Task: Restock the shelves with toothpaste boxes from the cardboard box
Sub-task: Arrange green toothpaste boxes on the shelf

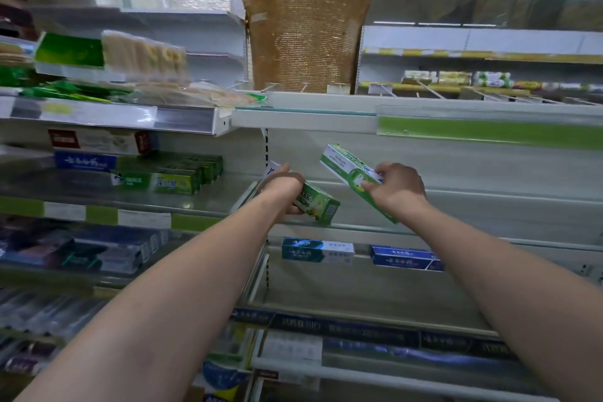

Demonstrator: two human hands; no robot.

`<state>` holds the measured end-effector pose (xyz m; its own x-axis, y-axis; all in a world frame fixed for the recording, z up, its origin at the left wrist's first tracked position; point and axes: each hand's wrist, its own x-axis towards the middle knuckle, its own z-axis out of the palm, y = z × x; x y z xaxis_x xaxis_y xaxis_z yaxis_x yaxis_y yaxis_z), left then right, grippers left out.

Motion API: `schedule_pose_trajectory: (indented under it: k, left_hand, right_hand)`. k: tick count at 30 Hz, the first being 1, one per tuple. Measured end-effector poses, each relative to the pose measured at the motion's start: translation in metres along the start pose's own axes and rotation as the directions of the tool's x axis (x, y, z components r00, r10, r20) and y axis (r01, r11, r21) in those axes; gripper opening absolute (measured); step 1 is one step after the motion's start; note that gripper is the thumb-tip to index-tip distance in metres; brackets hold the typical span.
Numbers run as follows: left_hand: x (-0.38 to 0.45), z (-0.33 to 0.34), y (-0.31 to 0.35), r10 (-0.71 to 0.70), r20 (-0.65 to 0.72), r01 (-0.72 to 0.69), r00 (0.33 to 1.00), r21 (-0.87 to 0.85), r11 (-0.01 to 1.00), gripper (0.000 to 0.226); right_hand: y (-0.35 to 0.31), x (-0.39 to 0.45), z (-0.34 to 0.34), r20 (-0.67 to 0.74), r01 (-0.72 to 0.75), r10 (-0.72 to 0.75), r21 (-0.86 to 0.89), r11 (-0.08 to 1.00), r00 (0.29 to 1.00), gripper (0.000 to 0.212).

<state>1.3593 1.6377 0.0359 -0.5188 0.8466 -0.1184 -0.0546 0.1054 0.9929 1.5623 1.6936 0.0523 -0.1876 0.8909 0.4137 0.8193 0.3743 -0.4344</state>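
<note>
1. My left hand [283, 188] gripped a green rectangular cardboard toothpaste box [318, 204], fingers curled around its far part, and the near end of the box lay at the front edge of the pale metal shelf [456, 206].
2. My right hand [396, 191] pinched a second green and white long toothpaste box [346, 173] near its middle. This box was tilted, its far end raised toward the back of the shelf, and it was in the air, not touching the shelf.
3. The two boxes were near each other but apart.
4. On the neighbouring shelf to the left I saw a row of green toothpaste boxes [169, 173] with a blue and white box [85, 160] behind them.
5. One level below, a teal and white toothpaste box [317, 250] and a dark blue toothpaste box [406, 258] stood side by side, well apart.
6. The picture was blurred at the left side, so I could not read the labels there.
</note>
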Motion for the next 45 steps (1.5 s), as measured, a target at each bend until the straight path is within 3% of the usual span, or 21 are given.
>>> schedule_pose_trajectory:
  k: [6,11,17,20,21,23,25,29,36,45]
  left_hand:
    - [0.027,0.010,0.006,-0.023,-0.007,0.024,1.000,0.030,0.999,0.037]
    - [0.041,0.007,0.008,0.019,0.016,-0.022,1.000,0.147,0.989,0.059]
    - [0.044,0.005,0.011,0.066,-0.041,-0.054,0.997,0.243,0.968,0.051]
    - [0.042,0.001,0.009,0.149,-0.015,-0.122,0.989,0.501,0.857,0.057]
    - [0.043,0.001,0.009,0.199,-0.020,-0.146,0.980,0.612,0.777,0.058]
    - [0.046,0.001,0.009,0.311,-0.010,-0.162,0.950,0.837,0.523,0.058]
    - [0.052,0.004,0.008,0.405,-0.011,-0.147,0.914,0.922,0.357,0.059]
    - [0.066,0.015,-0.001,0.435,0.000,-0.180,0.900,0.910,0.373,0.058]
    - [0.082,0.033,-0.006,0.475,-0.001,-0.155,0.880,0.945,0.289,0.050]
    - [0.104,0.047,-0.008,0.509,-0.035,-0.081,0.860,0.976,0.204,0.060]
  right_hand:
    - [0.009,0.019,0.015,0.005,0.019,-0.019,0.034,0.999,1.000,0.020]
    - [0.013,0.036,0.023,0.006,0.042,-0.042,0.021,0.999,0.999,0.022]
    - [0.017,0.047,0.027,-0.003,0.048,-0.048,-0.003,0.999,0.999,0.025]
    - [0.019,0.051,0.028,-0.009,0.050,-0.050,-0.011,0.999,0.999,0.026]
    - [0.020,0.052,0.028,-0.010,0.052,-0.052,-0.013,0.999,0.999,0.026]
    - [0.023,0.054,0.028,-0.008,0.067,-0.068,-0.032,0.997,0.998,0.026]
    - [0.026,0.057,0.027,-0.018,0.081,-0.082,-0.048,0.996,0.996,0.026]
    - [0.033,0.064,0.028,-0.039,0.096,-0.100,-0.087,0.992,0.994,0.029]
    - [0.046,0.072,0.030,-0.088,0.086,-0.098,-0.124,0.988,0.991,0.029]
    - [0.062,0.075,0.022,-0.152,0.078,-0.088,-0.071,0.994,0.984,0.031]
